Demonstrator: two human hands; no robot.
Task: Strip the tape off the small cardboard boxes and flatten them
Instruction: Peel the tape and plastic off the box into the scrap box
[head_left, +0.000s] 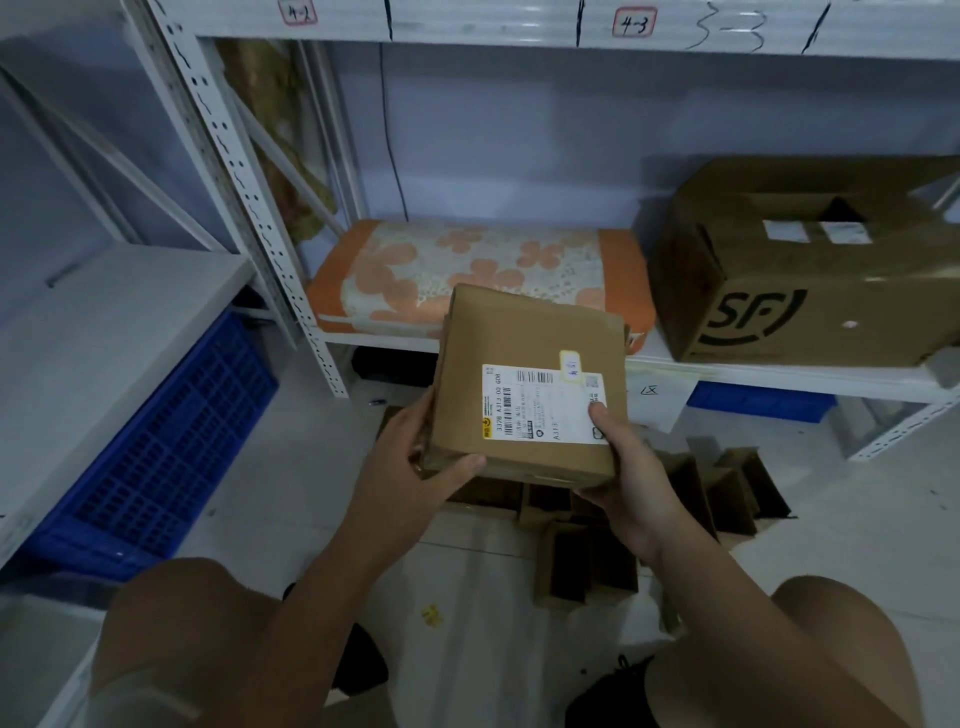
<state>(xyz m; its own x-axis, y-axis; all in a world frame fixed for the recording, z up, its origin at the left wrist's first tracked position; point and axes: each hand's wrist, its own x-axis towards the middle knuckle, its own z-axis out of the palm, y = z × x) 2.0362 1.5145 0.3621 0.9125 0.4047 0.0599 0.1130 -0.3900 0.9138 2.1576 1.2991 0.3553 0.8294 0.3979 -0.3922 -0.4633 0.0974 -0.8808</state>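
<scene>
1. small cardboard box (524, 374) held up between both hands, above the floor and in front of the lower shelf (779, 371); labelled face turned toward the camera.
2. left hand (415, 467) curled round the lower left corner, thumb lying over the bottom edge; right hand (628, 467) gripping the lower right corner, thumb pressed on the edge of the shipping label (543, 402).
3. no tape strip clearly visible on this face; probably still looking for the seam, so stripping judged as not yet started on this box.
4. risk: grip only at the two lower corners, so possible tipping forward and a drop onto the cardboard pieces (587, 551) lying on the floor just below the hands.
5. risk: pulling tape that runs under the label may tear the paper or the thin board, leaving bits stuck.
6. risk: folding before all tape is off may crush the box and not flatten it.
7. readable writing: on the label "3328 a313 00 g08" and "a313", with barcodes; a small yellow sticker (570, 364) at its top edge, writing too small to read.
8. beyond the right hand, a large carton (779, 280) on the shelf marked "sf"; above, on the upper shelf edge, handwritten "4-2", "4-3" and "3-3".
</scene>
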